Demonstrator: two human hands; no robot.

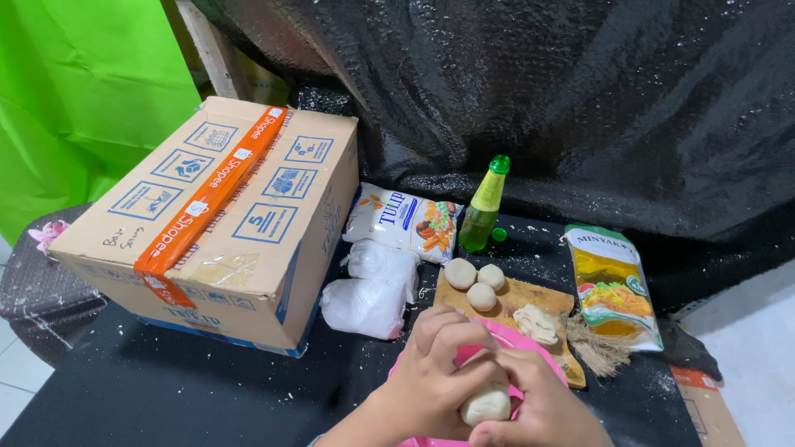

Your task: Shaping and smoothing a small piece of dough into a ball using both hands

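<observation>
Left to right: cardboard box point(215, 219) at upper left, white bags point(373, 285) at centre, board point(542, 308) with three dough balls point(474, 281), oil pouch point(614, 285) at right. At bottom centre, left hand point(439, 377) and right hand point(542, 410) closed around a dough lump point(487, 404) over a pink bowl point(530, 352). Pale, smooth, soft-looking; likely to stick or slip off the bowl rim if squeezed unevenly.

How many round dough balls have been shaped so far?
4: three dough balls clustered on the wooden board, a fourth dough ball held between both hands. The hands may hide more.
</observation>
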